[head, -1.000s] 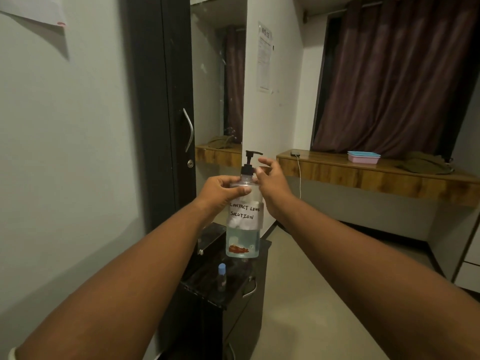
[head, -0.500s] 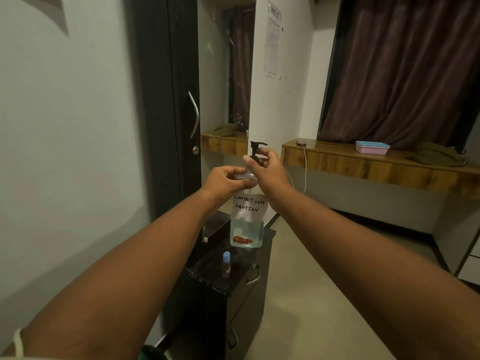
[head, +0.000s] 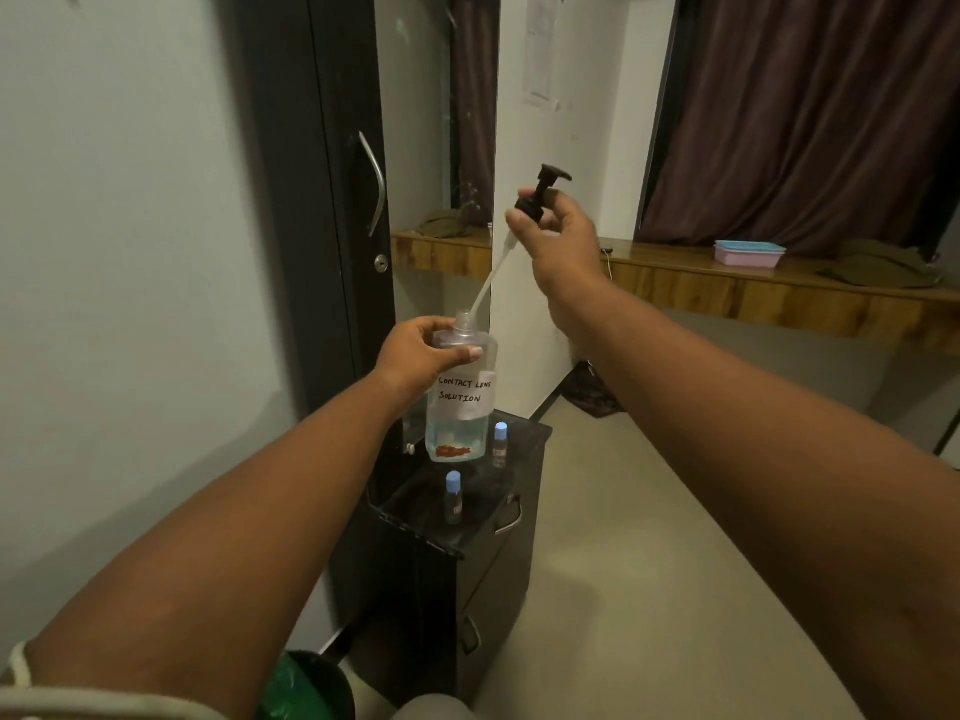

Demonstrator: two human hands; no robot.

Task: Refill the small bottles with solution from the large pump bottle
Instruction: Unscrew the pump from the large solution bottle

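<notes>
A clear large bottle (head: 460,407) with a paper label reading "contact lens solution" holds pale liquid in its lower part. My left hand (head: 421,356) grips it at the shoulder, above the black cabinet top (head: 514,491). My right hand (head: 558,241) holds the black pump head (head: 540,194), lifted up and to the right. Its white dip tube (head: 491,278) slants down, the tip still in the bottle's open neck. Two small dark bottles with blue caps stand on the cabinet: one (head: 500,445) right of the large bottle, one (head: 453,497) nearer me.
The low black cabinet has drawer handles (head: 511,517) on its right face. A dark wardrobe door (head: 332,200) stands left of it. A wooden shelf (head: 779,298) runs along the far wall with a pink-and-blue box (head: 748,253). A green object (head: 306,688) lies near my feet.
The pump head has come off the large bottle: my right hand raised it up and right, drawing the tube out. The bottle now sits lower, and a second small bottle shows.
</notes>
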